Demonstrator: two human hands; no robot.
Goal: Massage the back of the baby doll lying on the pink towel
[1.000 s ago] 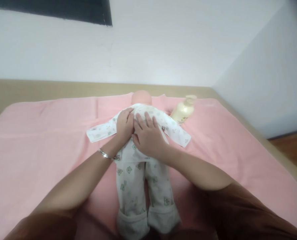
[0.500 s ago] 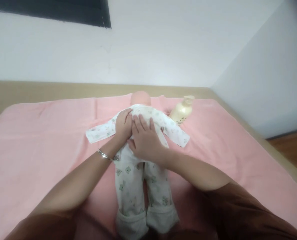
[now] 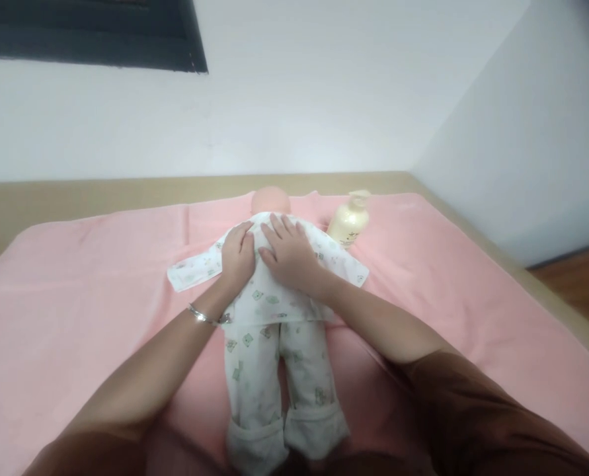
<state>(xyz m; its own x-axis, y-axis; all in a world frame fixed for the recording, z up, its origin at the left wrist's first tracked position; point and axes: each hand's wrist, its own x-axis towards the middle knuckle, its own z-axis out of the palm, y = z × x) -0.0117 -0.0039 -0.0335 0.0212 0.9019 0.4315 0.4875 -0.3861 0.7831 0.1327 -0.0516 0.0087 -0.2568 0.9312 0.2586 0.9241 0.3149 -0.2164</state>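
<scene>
A baby doll (image 3: 270,199) lies stretched out with its head toward the wall, dressed in a white printed top (image 3: 269,304) and matching trousers (image 3: 254,370) with turned-up cuffs. My left hand (image 3: 238,258) rests on the left side of the doll's upper body, fingers close together and laid along it. On the right side of the upper body, my right hand (image 3: 291,254) lies flat with its fingers spread. Neither hand grasps anything. The doll's sleeves reach out to both sides, and its face is not visible.
A cream pump bottle (image 3: 350,221) stands by the doll's right-hand sleeve. Under everything is a pink cloth (image 3: 100,297) over a tan surface (image 3: 76,198). White walls (image 3: 324,86) meet at the back right, and a dark frame (image 3: 90,39) is at upper left.
My right hand has slid up the doll's back toward the shoulder, showing more of the top's lower part. The hands are slightly farther apart. The camera view has shifted a little.
</scene>
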